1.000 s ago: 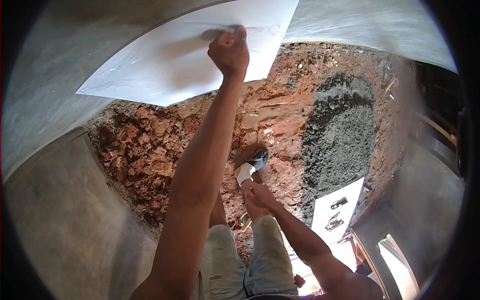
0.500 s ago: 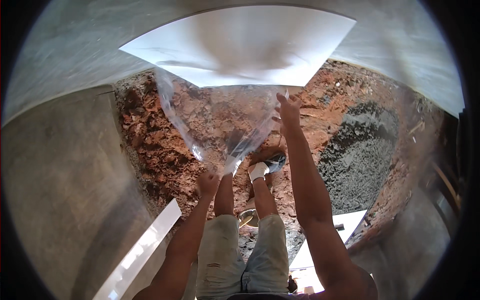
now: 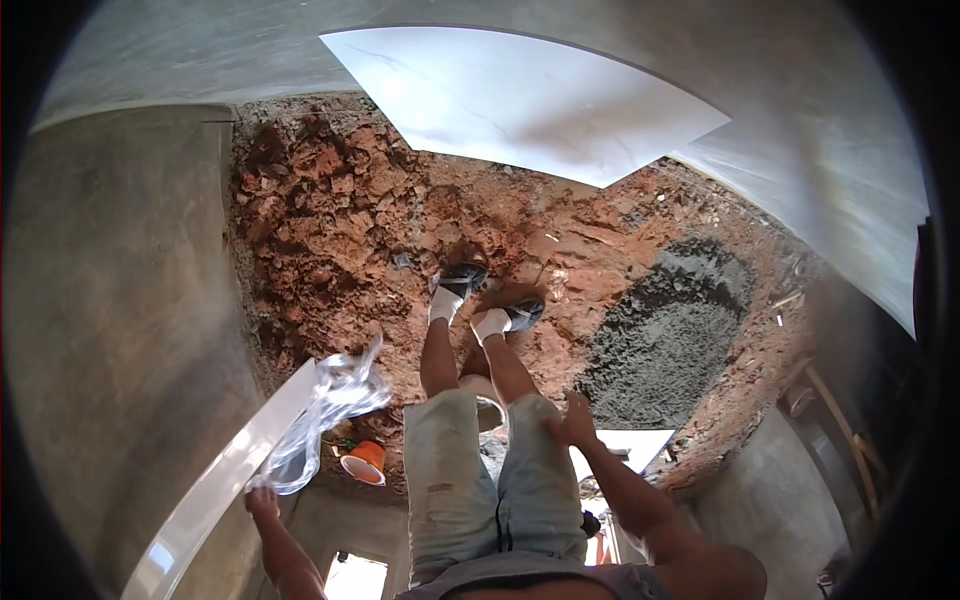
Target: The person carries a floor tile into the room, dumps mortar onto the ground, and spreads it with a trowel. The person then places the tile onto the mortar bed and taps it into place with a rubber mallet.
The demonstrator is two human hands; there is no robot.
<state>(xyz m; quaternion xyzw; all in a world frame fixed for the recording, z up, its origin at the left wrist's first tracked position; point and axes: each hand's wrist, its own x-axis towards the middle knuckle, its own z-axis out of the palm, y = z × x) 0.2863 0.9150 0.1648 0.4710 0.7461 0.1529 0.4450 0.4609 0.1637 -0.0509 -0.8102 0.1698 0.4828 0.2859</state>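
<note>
At the lower left, my left hand [image 3: 263,502] is closed on a crumpled clear plastic sheet [image 3: 335,400], which trails up beside a long white slab edge [image 3: 225,470]. My right hand [image 3: 574,422] rests against the right leg of my shorts, fingers apart and holding nothing. Against the far wall leans a large white tile [image 3: 530,100] with faint grey veins, bare of plastic now.
Rough reddish soil and rubble [image 3: 330,230] cover the floor. A heap of wet grey mortar [image 3: 670,340] lies to the right. Near my feet are an orange bucket [image 3: 366,462] and a pale bucket [image 3: 489,414]. A grey wall [image 3: 130,300] rises at left.
The plastic sheet came away from the tile and swung down to the left with my left hand. My right hand let go of it and dropped to my thigh.
</note>
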